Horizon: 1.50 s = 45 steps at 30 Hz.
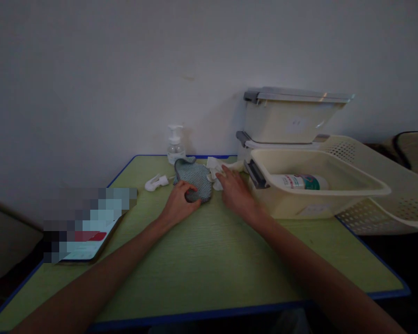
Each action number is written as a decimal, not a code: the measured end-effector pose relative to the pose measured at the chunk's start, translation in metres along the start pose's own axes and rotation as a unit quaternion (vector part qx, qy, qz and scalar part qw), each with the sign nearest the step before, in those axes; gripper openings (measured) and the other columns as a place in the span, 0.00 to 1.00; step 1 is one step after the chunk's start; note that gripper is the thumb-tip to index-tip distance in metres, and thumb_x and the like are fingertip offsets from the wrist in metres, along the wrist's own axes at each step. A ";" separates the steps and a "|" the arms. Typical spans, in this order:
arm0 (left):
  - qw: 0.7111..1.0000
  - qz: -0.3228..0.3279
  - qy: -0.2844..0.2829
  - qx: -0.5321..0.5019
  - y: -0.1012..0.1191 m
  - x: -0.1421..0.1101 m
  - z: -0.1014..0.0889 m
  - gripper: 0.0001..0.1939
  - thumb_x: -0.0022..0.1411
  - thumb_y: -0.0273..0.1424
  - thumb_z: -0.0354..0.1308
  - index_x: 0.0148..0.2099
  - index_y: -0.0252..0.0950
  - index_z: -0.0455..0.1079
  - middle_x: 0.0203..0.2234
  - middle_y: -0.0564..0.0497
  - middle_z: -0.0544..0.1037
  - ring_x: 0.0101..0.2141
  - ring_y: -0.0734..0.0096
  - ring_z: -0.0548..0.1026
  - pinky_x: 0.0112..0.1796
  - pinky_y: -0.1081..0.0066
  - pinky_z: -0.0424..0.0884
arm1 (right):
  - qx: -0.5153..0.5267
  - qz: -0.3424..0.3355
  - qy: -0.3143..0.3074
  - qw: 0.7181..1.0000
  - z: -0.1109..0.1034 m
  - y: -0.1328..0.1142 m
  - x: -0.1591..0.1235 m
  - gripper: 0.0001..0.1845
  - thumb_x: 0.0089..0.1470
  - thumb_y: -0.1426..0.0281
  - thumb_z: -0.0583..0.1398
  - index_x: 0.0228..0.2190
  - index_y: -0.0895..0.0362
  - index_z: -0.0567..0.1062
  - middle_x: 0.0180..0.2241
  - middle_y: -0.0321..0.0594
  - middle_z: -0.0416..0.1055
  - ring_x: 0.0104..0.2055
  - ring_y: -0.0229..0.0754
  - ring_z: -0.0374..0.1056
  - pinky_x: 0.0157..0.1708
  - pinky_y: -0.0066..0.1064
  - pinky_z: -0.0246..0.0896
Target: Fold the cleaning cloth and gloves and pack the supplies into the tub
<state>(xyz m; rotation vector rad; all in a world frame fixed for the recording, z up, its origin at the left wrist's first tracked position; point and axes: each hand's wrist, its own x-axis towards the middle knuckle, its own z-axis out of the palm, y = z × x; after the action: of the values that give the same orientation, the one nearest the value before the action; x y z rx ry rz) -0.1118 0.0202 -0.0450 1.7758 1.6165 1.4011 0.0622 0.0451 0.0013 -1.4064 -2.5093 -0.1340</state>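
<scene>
My left hand (181,200) rests at the near-left edge of a grey-blue textured cloth (198,178), which lies rumpled with its far-left corner raised. Its thumb and fingers are curved but apart, with no grip on the cloth that I can make out. Reaching forward, my right hand (235,192) is open, fingertips at a crumpled white tissue or cloth (214,166) just right of the grey one. Left of the cloth lies a small white plastic piece (156,182), perhaps a clip. Behind it stands a clear pump bottle (175,148) with a white top.
A cream bin (313,206) with a grey handle holds a white bottle (297,182) on its side. Behind are stacked lidded boxes (285,120) and a perforated basket (376,171). A tablet-like device (94,232), partly pixelated, lies on the left of the blue-edged green table (202,273).
</scene>
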 end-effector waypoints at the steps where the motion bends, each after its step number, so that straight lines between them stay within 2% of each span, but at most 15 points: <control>1: 1.000 -0.009 0.008 -0.007 0.000 0.001 0.000 0.09 0.39 0.27 0.60 0.29 0.35 0.69 0.26 0.54 0.67 0.27 0.71 0.66 0.32 0.69 0.63 | 0.004 -0.027 0.013 1.000 -0.002 -0.005 -0.001 0.22 0.52 0.80 0.50 0.49 0.62 0.67 0.56 0.54 0.58 0.57 0.54 0.56 0.52 0.47 0.56; 3: 0.999 -0.028 0.030 -0.026 -0.002 0.002 -0.002 0.07 0.43 0.28 0.57 0.29 0.35 0.68 0.26 0.54 0.68 0.26 0.72 0.66 0.31 0.70 0.63 | 0.015 -0.085 0.020 0.996 -0.003 -0.015 -0.003 0.14 0.54 0.73 0.53 0.42 0.61 0.71 0.48 0.52 0.65 0.50 0.51 0.62 0.47 0.43 0.61; 5: 0.996 -0.047 0.056 -0.051 -0.006 0.005 -0.004 0.05 0.46 0.29 0.54 0.29 0.35 0.66 0.25 0.53 0.68 0.27 0.71 0.67 0.30 0.70 0.64 | 0.042 -0.121 -0.001 0.992 0.000 -0.026 -0.004 0.12 0.52 0.68 0.57 0.39 0.61 0.71 0.43 0.51 0.67 0.46 0.50 0.64 0.43 0.41 0.63; 7: 0.992 -0.065 0.078 -0.078 -0.010 0.007 -0.005 0.05 0.49 0.31 0.51 0.28 0.35 0.65 0.25 0.52 0.69 0.27 0.70 0.68 0.30 0.71 0.65 | 0.109 -0.121 -0.021 0.986 0.007 -0.034 -0.003 0.10 0.50 0.69 0.59 0.35 0.60 0.71 0.41 0.50 0.68 0.44 0.50 0.65 0.41 0.39 0.62; 9: 0.987 -0.083 0.093 -0.105 -0.015 0.009 -0.005 0.06 0.50 0.31 0.47 0.28 0.35 0.64 0.24 0.52 0.69 0.27 0.69 0.69 0.29 0.70 0.66 | 0.185 -0.102 -0.031 0.977 0.014 -0.038 0.001 0.04 0.48 0.75 0.57 0.30 0.59 0.71 0.38 0.49 0.69 0.41 0.48 0.66 0.39 0.37 0.61; 11: 0.982 -0.096 0.105 -0.128 -0.020 0.011 -0.006 0.07 0.50 0.28 0.44 0.29 0.35 0.63 0.25 0.52 0.70 0.27 0.69 0.71 0.29 0.70 0.68 | 0.237 -0.071 -0.022 0.969 0.019 -0.037 0.009 0.06 0.46 0.80 0.54 0.26 0.59 0.69 0.34 0.46 0.69 0.37 0.45 0.67 0.38 0.35 0.61; 15: 0.977 -0.095 0.119 -0.147 -0.025 0.012 -0.006 0.13 0.44 0.22 0.45 0.34 0.35 0.64 0.31 0.49 0.73 0.35 0.67 0.73 0.38 0.65 0.70 | 0.355 0.025 0.033 0.934 0.016 -0.030 0.034 0.07 0.48 0.79 0.50 0.28 0.57 0.63 0.24 0.37 0.65 0.30 0.40 0.67 0.32 0.31 0.61; 18: 0.980 -0.077 0.103 -0.149 -0.023 0.012 -0.005 0.20 0.40 0.19 0.49 0.39 0.34 0.66 0.38 0.47 0.73 0.42 0.64 0.72 0.45 0.62 0.67 | 0.471 0.097 0.061 0.874 0.000 -0.026 0.052 0.06 0.51 0.77 0.45 0.30 0.55 0.57 0.21 0.31 0.62 0.22 0.36 0.65 0.24 0.27 0.60; 23: 0.987 -0.028 0.041 -0.154 -0.006 0.007 -0.005 0.21 0.40 0.22 0.58 0.42 0.33 0.69 0.39 0.47 0.75 0.43 0.61 0.72 0.49 0.61 0.64 | 0.620 0.135 0.093 0.768 -0.038 -0.031 0.062 0.06 0.54 0.77 0.44 0.28 0.54 0.53 0.24 0.31 0.63 0.23 0.30 0.67 0.27 0.23 0.62; 27: 0.986 0.007 0.038 -0.160 0.007 0.000 -0.006 0.15 0.47 0.28 0.60 0.41 0.38 0.70 0.39 0.50 0.76 0.44 0.64 0.72 0.49 0.63 0.64 | 0.769 0.159 0.091 0.612 -0.063 -0.038 0.062 0.08 0.54 0.77 0.48 0.25 0.55 0.57 0.22 0.32 0.66 0.23 0.30 0.67 0.26 0.21 0.61; 29: 0.985 0.015 0.058 -0.160 0.009 -0.002 -0.006 0.08 0.52 0.32 0.58 0.37 0.39 0.71 0.36 0.50 0.76 0.41 0.64 0.73 0.48 0.63 0.65 | 0.792 0.163 0.098 0.580 -0.073 -0.040 0.062 0.09 0.55 0.76 0.49 0.24 0.56 0.58 0.21 0.32 0.67 0.23 0.30 0.67 0.25 0.20 0.60; 36: 0.975 0.011 0.152 -0.164 0.008 0.006 -0.017 0.07 0.54 0.34 0.55 0.29 0.37 0.68 0.24 0.53 0.71 0.34 0.64 0.72 0.40 0.65 0.69 | 0.792 0.138 0.183 0.565 -0.111 -0.027 0.065 0.12 0.59 0.76 0.45 0.25 0.57 0.61 0.23 0.30 0.66 0.24 0.27 0.66 0.26 0.18 0.61; 38: 0.972 0.023 0.158 -0.172 0.014 0.010 -0.023 0.06 0.51 0.33 0.56 0.32 0.36 0.68 0.26 0.53 0.71 0.34 0.66 0.72 0.37 0.68 0.69 | 0.778 0.136 0.209 0.576 -0.122 -0.022 0.065 0.13 0.59 0.76 0.45 0.24 0.57 0.60 0.23 0.31 0.65 0.24 0.26 0.66 0.26 0.18 0.61; 42: 0.961 0.093 0.172 -0.194 0.036 0.013 -0.034 0.26 0.44 0.26 0.60 0.48 0.38 0.62 0.37 0.52 0.71 0.29 0.76 0.71 0.30 0.75 0.68 | 0.730 0.122 0.263 0.619 -0.135 -0.014 0.066 0.15 0.55 0.81 0.49 0.21 0.55 0.57 0.21 0.29 0.61 0.23 0.26 0.64 0.28 0.19 0.64; 45: 0.952 0.169 0.192 -0.166 0.054 0.014 -0.042 0.30 0.44 0.23 0.59 0.51 0.40 0.59 0.37 0.53 0.70 0.25 0.81 0.69 0.26 0.78 0.66 | 0.688 0.116 0.301 0.650 -0.141 -0.011 0.065 0.16 0.50 0.85 0.52 0.21 0.54 0.55 0.19 0.26 0.57 0.22 0.25 0.63 0.30 0.19 0.65</control>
<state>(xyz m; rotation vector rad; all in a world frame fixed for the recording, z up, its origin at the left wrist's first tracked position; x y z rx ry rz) -0.1196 0.0030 0.0216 1.7033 1.1665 2.1460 0.0462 0.0638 0.1552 -0.6982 -1.1164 0.9715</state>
